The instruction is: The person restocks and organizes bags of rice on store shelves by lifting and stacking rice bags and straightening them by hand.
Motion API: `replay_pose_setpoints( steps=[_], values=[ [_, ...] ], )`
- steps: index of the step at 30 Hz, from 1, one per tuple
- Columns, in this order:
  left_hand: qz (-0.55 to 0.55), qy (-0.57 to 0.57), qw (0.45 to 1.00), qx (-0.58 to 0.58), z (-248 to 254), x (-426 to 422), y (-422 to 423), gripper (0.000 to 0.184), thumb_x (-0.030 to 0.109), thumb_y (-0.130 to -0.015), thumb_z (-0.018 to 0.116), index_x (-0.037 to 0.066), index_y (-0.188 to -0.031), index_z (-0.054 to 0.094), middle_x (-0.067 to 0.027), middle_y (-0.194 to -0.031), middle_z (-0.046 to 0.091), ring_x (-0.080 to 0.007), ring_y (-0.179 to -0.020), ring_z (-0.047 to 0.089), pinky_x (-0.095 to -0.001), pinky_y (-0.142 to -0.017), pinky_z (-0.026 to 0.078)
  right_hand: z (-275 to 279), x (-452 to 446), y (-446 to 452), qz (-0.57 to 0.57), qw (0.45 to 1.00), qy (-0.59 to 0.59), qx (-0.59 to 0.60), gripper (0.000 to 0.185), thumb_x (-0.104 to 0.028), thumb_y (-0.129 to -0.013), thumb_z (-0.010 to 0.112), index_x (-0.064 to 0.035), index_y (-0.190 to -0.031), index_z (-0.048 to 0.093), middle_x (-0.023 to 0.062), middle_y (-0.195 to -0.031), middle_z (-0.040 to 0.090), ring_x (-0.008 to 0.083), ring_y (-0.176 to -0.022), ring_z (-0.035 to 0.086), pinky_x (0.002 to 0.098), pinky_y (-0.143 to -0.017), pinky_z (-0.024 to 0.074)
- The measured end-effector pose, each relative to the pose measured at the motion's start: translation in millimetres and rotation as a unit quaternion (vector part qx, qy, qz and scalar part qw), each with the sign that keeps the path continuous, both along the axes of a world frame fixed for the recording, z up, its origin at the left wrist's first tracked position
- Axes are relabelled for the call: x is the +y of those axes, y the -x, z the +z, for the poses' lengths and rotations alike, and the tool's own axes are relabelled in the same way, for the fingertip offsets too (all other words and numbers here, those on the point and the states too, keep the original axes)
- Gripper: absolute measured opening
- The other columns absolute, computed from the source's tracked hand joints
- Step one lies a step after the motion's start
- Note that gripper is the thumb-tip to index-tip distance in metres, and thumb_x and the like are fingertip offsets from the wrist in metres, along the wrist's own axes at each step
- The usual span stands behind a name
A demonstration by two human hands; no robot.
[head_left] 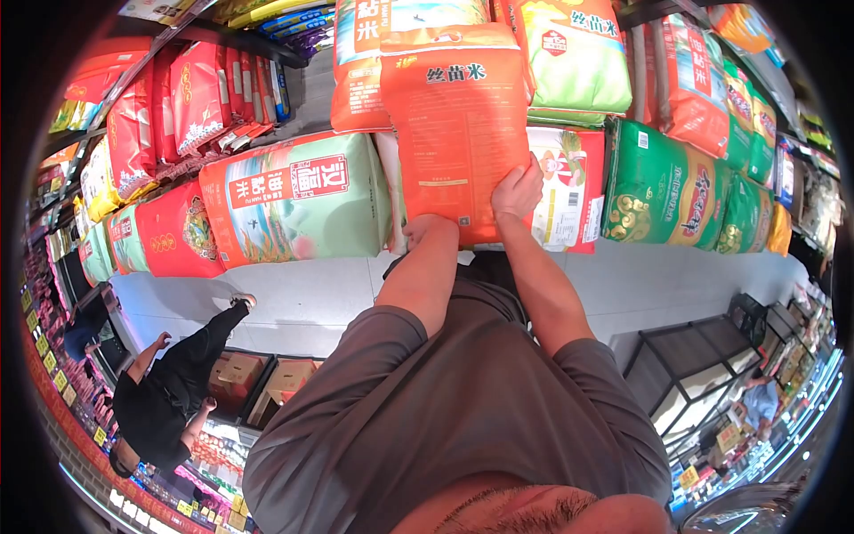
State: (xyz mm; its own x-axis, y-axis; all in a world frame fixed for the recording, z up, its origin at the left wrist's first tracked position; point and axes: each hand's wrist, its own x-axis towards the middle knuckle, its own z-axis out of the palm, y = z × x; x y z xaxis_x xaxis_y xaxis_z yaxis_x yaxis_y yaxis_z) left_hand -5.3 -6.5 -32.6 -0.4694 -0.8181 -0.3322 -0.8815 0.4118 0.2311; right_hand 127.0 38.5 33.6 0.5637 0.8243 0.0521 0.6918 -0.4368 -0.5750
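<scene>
An orange rice bag [458,125] with black lettering lies upright in front of me, its top over other bags. My right hand [519,189] is at its lower right edge, fingers bent against the side. My left hand [427,227] is at the lower left corner; the forearm and the bag's edge hide most of its fingers. Behind the bag are a green and white rice bag [578,67] and another orange-topped bag [358,80]. A white and red bag [560,209] stands just right of my right hand.
A pale green bag [347,196] is at the left, dark green bags [654,191] at the right. Shelves with red bags [197,93] rise at the upper left. A person in black [165,392] walks at the lower left. A black rack [703,347] stands at the lower right.
</scene>
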Motion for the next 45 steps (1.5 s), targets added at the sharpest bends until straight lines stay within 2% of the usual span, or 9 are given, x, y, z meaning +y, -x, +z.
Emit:
replay_pose_setpoints(
  steps=[5,17,20,23,35,38,41,44,45],
  values=[
    [-0.008,-0.033,0.999,-0.016,17.6,3.2,-1.6,0.049,0.034,-0.091,0.043,-0.003,-0.112,0.067,-0.0227,-0.115,0.068,-0.0379,-0.104,0.066,-0.0425,-0.094,0.051,-2.6,-0.4,-1.3,0.004,1.000,0.002,-0.004,0.046,-0.032,-0.095,0.043,-0.0096,-0.135,0.053,0.0133,-0.121,0.059,0.0343,-0.115,0.053,0.0477,-0.100,0.0370],
    [-0.041,0.009,0.998,-0.051,-13.3,-4.0,1.9,0.052,0.032,-0.092,0.038,-0.004,-0.120,0.062,-0.0232,-0.124,0.065,-0.0363,-0.108,0.065,-0.0433,-0.096,0.050,2.3,0.2,0.8,-0.003,1.000,0.016,-0.006,0.045,-0.030,-0.096,0.044,-0.0092,-0.135,0.052,0.0135,-0.122,0.059,0.0342,-0.116,0.053,0.0477,-0.100,0.0366],
    [-0.091,0.019,0.992,-0.082,42.8,8.7,-1.6,0.052,0.033,-0.092,0.039,-0.003,-0.121,0.062,-0.0224,-0.124,0.065,-0.0361,-0.107,0.066,-0.0427,-0.096,0.050,-0.5,-0.5,-0.3,-0.001,1.000,0.017,-0.003,0.045,-0.030,-0.096,0.043,-0.0090,-0.136,0.052,0.0134,-0.123,0.059,0.0340,-0.116,0.053,0.0480,-0.100,0.0364],
    [-0.026,0.019,0.999,-0.033,-2.1,-0.2,0.5,0.050,0.034,-0.093,0.040,-0.002,-0.117,0.065,-0.0216,-0.121,0.066,-0.0356,-0.107,0.066,-0.0417,-0.096,0.050,-0.8,-0.7,-1.1,0.005,1.000,0.010,-0.006,0.046,-0.031,-0.096,0.043,-0.0092,-0.136,0.052,0.0132,-0.123,0.059,0.0339,-0.116,0.053,0.0479,-0.101,0.0363],
    [-0.017,0.034,0.998,-0.044,-8.6,-3.4,2.0,0.048,0.037,-0.094,0.042,0.001,-0.113,0.068,-0.0188,-0.121,0.068,-0.0342,-0.107,0.066,-0.0401,-0.097,0.049,-2.7,-1.3,-1.4,0.007,1.000,-0.005,-0.008,0.046,-0.032,-0.096,0.042,-0.0092,-0.135,0.053,0.0128,-0.124,0.059,0.0340,-0.116,0.053,0.0477,-0.101,0.0363],
    [-0.078,-0.008,0.993,-0.083,65.1,13.3,-1.8,0.049,0.035,-0.094,0.041,-0.001,-0.116,0.066,-0.0200,-0.122,0.067,-0.0345,-0.108,0.065,-0.0403,-0.098,0.049,-4.4,-1.7,-1.4,0.007,1.000,-0.005,-0.010,0.046,-0.031,-0.096,0.043,-0.0092,-0.135,0.053,0.0127,-0.124,0.059,0.0340,-0.116,0.053,0.0476,-0.100,0.0365],
    [-0.055,-0.007,0.995,-0.079,-25.6,-11.1,3.2,0.050,0.033,-0.093,0.040,-0.003,-0.118,0.064,-0.0217,-0.124,0.065,-0.0354,-0.109,0.065,-0.0402,-0.099,0.049,-1.5,-0.8,-0.5,0.005,1.000,0.004,-0.008,0.046,-0.030,-0.096,0.043,-0.0090,-0.135,0.052,0.0128,-0.124,0.059,0.0340,-0.116,0.053,0.0476,-0.099,0.0371],
    [-0.116,0.035,0.986,-0.111,46.6,7.8,-1.2,0.051,0.032,-0.093,0.039,-0.004,-0.121,0.062,-0.0228,-0.124,0.065,-0.0359,-0.110,0.065,-0.0405,-0.099,0.048,-6.5,-1.4,-1.9,0.007,1.000,-0.005,-0.021,0.046,-0.030,-0.096,0.043,-0.0088,-0.135,0.052,0.0129,-0.124,0.059,0.0339,-0.115,0.054,0.0477,-0.099,0.0376],
    [-0.116,0.036,0.986,-0.111,21.1,1.2,-0.3,0.051,0.032,-0.093,0.039,-0.004,-0.121,0.062,-0.0228,-0.124,0.065,-0.0359,-0.110,0.065,-0.0405,-0.099,0.048,-6.6,-1.5,-1.7,0.007,1.000,-0.004,-0.021,0.046,-0.030,-0.096,0.043,-0.0088,-0.135,0.052,0.0129,-0.124,0.059,0.0339,-0.115,0.054,0.0477,-0.099,0.0376]
  ],
)
